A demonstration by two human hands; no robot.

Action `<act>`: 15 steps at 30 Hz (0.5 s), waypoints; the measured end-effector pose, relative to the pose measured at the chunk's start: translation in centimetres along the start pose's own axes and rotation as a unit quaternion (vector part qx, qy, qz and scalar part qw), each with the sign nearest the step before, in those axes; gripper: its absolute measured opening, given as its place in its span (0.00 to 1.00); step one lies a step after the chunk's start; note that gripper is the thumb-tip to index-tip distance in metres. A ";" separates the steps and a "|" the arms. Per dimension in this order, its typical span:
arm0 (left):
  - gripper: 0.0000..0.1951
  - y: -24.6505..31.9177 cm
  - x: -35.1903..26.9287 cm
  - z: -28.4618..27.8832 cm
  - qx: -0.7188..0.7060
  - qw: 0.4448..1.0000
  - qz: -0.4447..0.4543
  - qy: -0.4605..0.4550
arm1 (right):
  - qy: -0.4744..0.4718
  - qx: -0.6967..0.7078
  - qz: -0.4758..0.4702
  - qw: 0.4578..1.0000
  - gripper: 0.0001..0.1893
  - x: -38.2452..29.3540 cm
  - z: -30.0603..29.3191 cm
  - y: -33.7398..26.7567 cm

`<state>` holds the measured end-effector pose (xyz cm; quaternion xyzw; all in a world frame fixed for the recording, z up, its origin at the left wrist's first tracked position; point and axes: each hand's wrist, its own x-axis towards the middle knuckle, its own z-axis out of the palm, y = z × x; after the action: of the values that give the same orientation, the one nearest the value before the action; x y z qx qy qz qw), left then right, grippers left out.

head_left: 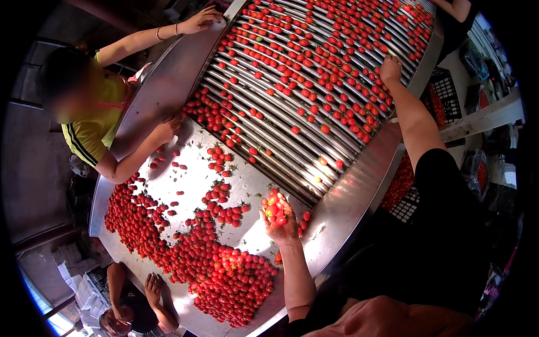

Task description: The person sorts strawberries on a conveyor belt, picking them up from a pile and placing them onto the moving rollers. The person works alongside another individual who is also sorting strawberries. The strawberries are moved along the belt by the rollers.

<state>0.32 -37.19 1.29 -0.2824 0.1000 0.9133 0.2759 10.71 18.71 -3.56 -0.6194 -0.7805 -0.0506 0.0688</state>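
Observation:
My left hand (281, 219) is palm up, cupped around several small red tomatoes (276, 209), over the lower right part of the metal sorting table. A few loose tomatoes (303, 222) lie just beside it. My right hand (390, 70) reaches out over the far right side of the roller conveyor (269, 126), its fingers curled down near the tomatoes there. Whether anything is inside those fingers is hidden. Red tomatoes (332, 78) are spread across the metal rollers, thickest at the upper right. On the smooth metal table (248, 248), a large heap of tomatoes (236, 274) spreads along the lower edge.
Across the conveyor, a person in a yellow shirt (116, 90) has both hands at the metal rim. Another person's hand (153, 288) rests by the table's lower edge. Black plastic crates (446, 90) with tomatoes stand at right, near a pale beam (480, 116). Green stems litter the table.

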 end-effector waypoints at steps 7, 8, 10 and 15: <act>0.17 0.1 0.5 -1.2 0.012 1.000 -0.011 0.008 | -0.102 0.087 -0.302 0.944 0.21 -4.2 -0.9 -9.6; 0.17 0.0 0.5 -1.2 0.012 1.000 -0.010 0.022 | -0.104 -0.032 -0.314 0.943 0.20 -5.8 -1.0 -11.4; 0.17 0.1 0.5 -1.2 0.021 0.999 0.002 0.026 | -0.102 -0.096 -0.395 0.908 0.21 -9.2 -1.6 -13.7; 0.18 0.4 0.5 -1.8 0.003 0.999 0.010 0.036 | -0.170 0.111 -0.503 0.840 0.33 -17.5 -1.6 -13.3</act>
<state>0.59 -37.96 -0.46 -0.3129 0.1156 0.9049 0.2642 1.70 -1.36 -4.85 -0.1286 -0.9845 0.1153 -0.0315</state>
